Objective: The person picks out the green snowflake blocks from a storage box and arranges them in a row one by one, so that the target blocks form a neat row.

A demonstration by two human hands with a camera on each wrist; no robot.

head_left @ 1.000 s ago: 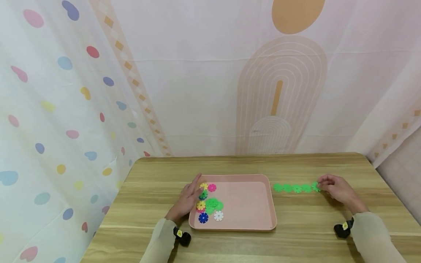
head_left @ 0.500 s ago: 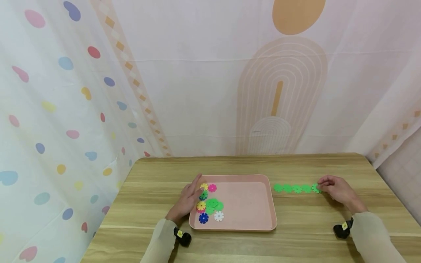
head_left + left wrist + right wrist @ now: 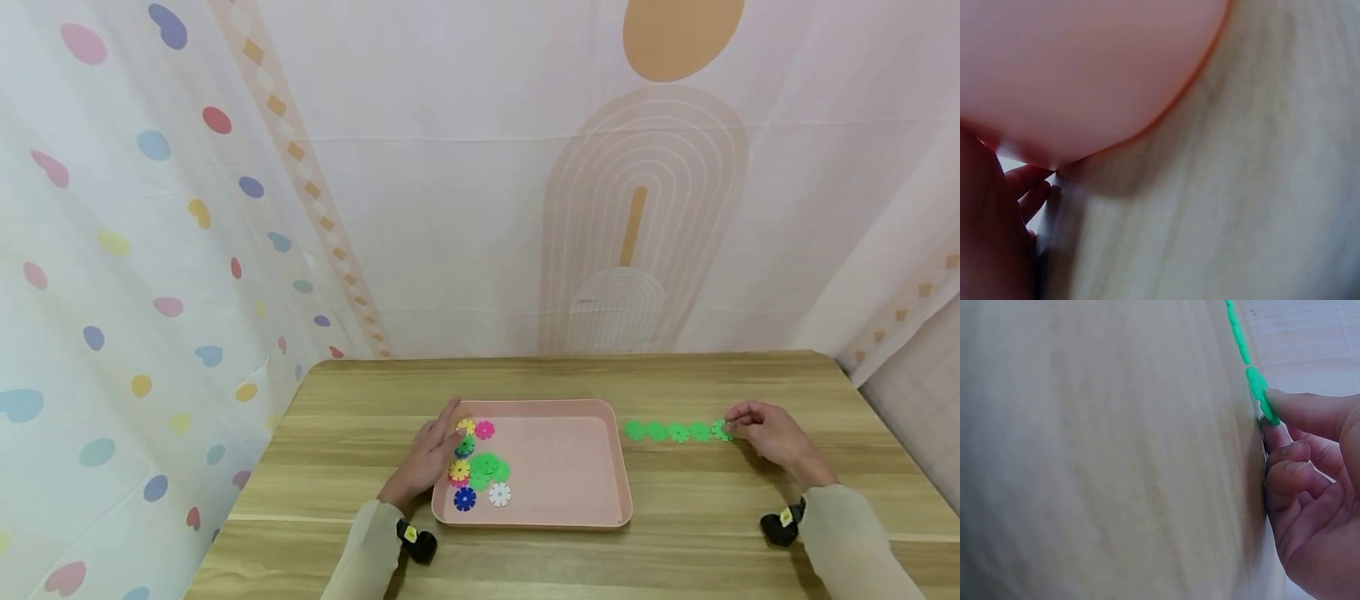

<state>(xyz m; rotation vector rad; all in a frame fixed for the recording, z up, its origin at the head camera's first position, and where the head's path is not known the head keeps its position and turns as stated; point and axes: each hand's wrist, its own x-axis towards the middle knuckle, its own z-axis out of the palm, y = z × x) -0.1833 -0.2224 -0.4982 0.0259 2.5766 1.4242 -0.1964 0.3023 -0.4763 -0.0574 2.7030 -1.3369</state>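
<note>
In the head view my left hand (image 3: 422,458) holds the left wall of a pink tray (image 3: 555,524), thumb over the inside and fingers along the outside. The left wrist view shows its fingers (image 3: 1034,187) against the tray's edge. My right hand (image 3: 772,435) pinches a green notched plastic disc (image 3: 1261,394) between thumb and index finger, the other fingers curled below. This disc is at the right end of a row of several green discs (image 3: 678,432) lying on the table right of the tray; each appears to touch or overlap its neighbour.
Inside the tray's left side lie a pile of green discs (image 3: 487,468), a blue disc (image 3: 465,499), a white disc (image 3: 500,495), a pink disc (image 3: 485,430) and yellow discs (image 3: 460,470). Behind the wooden table (image 3: 525,567) hangs a patterned curtain (image 3: 450,208).
Both hands keep their places on the tray and the end disc. The whole head view has shifted very slightly; no disc has visibly moved along the table.
</note>
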